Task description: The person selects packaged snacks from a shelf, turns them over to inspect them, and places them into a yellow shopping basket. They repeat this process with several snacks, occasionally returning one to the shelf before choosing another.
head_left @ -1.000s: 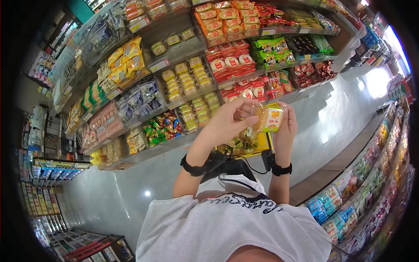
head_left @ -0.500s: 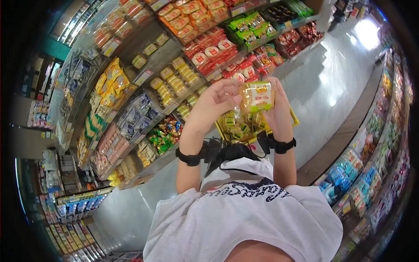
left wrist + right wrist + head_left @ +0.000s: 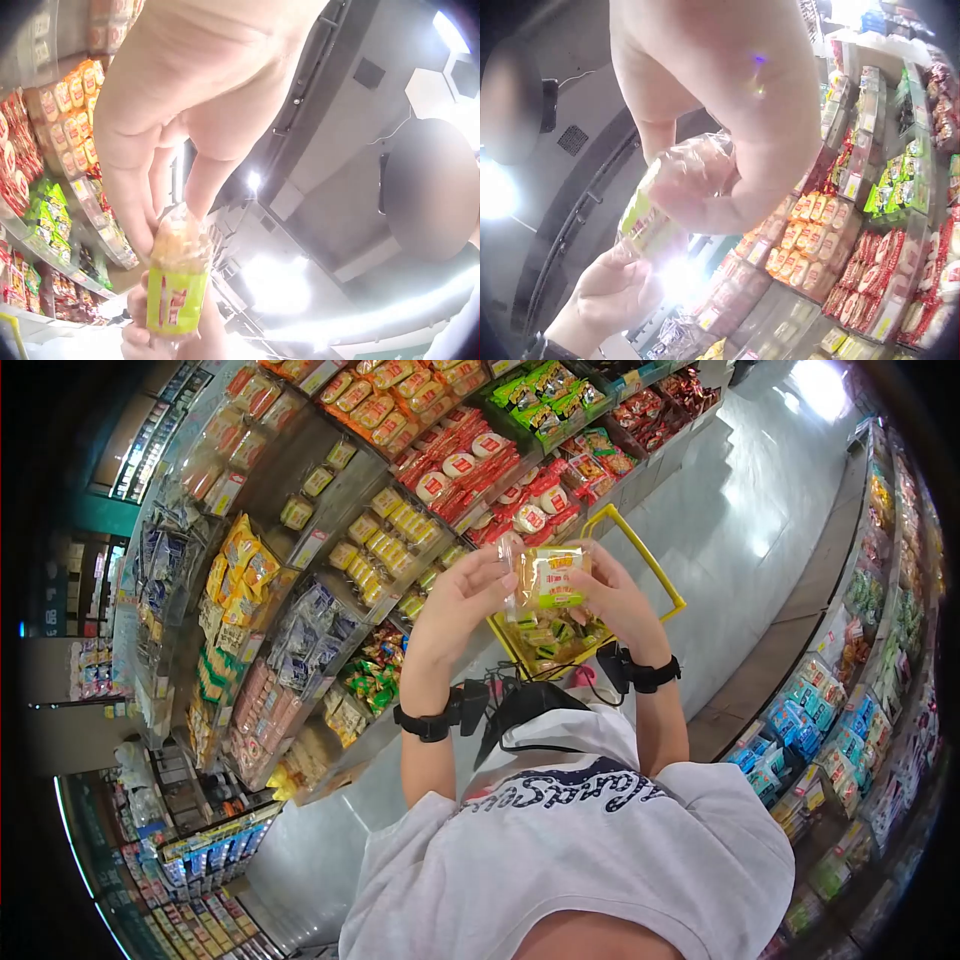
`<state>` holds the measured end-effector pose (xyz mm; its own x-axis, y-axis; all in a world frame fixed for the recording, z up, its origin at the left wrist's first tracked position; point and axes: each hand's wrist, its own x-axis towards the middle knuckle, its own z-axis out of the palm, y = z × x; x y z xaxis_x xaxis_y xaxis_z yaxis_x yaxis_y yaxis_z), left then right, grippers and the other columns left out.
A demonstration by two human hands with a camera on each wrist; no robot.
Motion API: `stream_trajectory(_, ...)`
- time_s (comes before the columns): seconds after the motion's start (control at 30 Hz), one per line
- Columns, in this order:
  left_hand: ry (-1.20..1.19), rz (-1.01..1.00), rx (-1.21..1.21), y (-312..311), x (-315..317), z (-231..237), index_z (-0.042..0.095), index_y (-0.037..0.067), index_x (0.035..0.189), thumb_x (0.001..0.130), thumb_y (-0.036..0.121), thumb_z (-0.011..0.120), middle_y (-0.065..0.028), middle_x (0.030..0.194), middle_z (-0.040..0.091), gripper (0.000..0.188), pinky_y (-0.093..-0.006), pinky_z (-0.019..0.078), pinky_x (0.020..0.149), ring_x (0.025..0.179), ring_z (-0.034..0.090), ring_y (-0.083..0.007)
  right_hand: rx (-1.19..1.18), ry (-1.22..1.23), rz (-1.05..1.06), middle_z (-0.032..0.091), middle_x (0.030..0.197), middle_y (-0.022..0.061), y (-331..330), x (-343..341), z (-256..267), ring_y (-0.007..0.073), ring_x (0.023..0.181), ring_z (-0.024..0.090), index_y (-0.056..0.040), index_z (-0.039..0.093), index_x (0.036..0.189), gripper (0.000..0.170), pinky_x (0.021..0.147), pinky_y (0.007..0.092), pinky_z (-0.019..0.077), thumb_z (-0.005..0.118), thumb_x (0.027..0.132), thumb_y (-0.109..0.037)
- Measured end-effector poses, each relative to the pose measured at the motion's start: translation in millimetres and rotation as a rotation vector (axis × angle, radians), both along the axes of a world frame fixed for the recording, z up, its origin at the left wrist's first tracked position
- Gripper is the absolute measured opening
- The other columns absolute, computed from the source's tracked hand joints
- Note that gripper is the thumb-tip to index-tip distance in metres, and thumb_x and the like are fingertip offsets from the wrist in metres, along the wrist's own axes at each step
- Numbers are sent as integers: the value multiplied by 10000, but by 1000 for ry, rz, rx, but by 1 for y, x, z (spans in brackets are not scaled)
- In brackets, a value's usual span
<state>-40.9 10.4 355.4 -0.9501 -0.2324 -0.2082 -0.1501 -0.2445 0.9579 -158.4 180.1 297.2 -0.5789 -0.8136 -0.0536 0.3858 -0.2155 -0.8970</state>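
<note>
Between both hands is a clear-wrapped snack cake [image 3: 557, 577] with a white, yellow and green label, held up above a shopping basket. My left hand [image 3: 457, 600] pinches the wrapper's left end between thumb and fingers. On the other end, my right hand [image 3: 627, 608] grips the pack with its thumb across the front. The left wrist view shows the green label of the snack cake [image 3: 178, 301] below the left fingertips. Right fingers cover part of the wrapper [image 3: 694, 161] in the right wrist view. Below the hands, the yellow-rimmed basket [image 3: 667, 582] contains several small wrapped snacks [image 3: 550, 635].
Tiered shelves of packaged snacks curve along the left and front, with red packs [image 3: 460, 465], orange packs [image 3: 375, 410] and yellow-wrapped cakes [image 3: 385, 545]. Another shelf of bagged goods [image 3: 800, 725] lines the right. A grey shiny floor [image 3: 760, 550] runs between them.
The head view has turned, and the shelves have shifted down and left. The snack cake has moved left in view and its label has turned. The right thumb now lies over its front.
</note>
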Motion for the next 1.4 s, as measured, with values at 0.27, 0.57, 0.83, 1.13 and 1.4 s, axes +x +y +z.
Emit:
stream_trajectory(0.27, -40, 135, -194, -48, 52, 9, 476, 14, 1207, 920, 178, 491, -82, 1060, 580, 331, -257, 450, 829, 885, 565, -107, 432, 10, -302, 574, 952, 32, 24, -23, -106, 84, 807, 566, -43, 454, 1131, 385, 632, 244, 458, 610, 842, -243)
stream_trajectory(0.57, -67, 381, -49, -78, 138, 2, 447, -3, 1230, 929, 194, 462, -94, 1078, 563, 359, -282, 459, 824, 900, 562, -138, 975, -220, -273, 564, 851, 51, 58, -37, -233, 161, 674, 569, -50, 468, 1037, 472, 568, 311, 502, 659, 760, -381)
stream_trajectory(0.83, 96, 565, 54, -84, 152, 3, 471, -21, 1190, 921, 161, 469, -91, 1022, 572, 325, -296, 466, 817, 875, 552, -150, 1050, -323, -216, 548, 913, 138, 59, -48, -288, 268, 758, 550, -51, 464, 1122, 450, 634, 393, 513, 585, 813, -355)
stream_trajectory(1.13, 112, 547, 80, -85, 148, 2, 476, -15, 1176, 919, 159, 470, -90, 1015, 570, 310, -295, 475, 813, 874, 560, -150, 959, -378, -252, 554, 894, 135, 78, -55, -284, 240, 665, 513, -59, 503, 1095, 401, 620, 378, 510, 563, 813, -337)
stream_trajectory(1.4, 167, 583, 102, -125, 152, 2, 478, -6, 1184, 923, 186, 466, -80, 1024, 566, 325, -311, 470, 831, 887, 560, -156, 943, -399, -330, 560, 898, 124, 55, -67, -262, 208, 618, 514, -49, 509, 1082, 380, 603, 346, 506, 556, 813, -313)
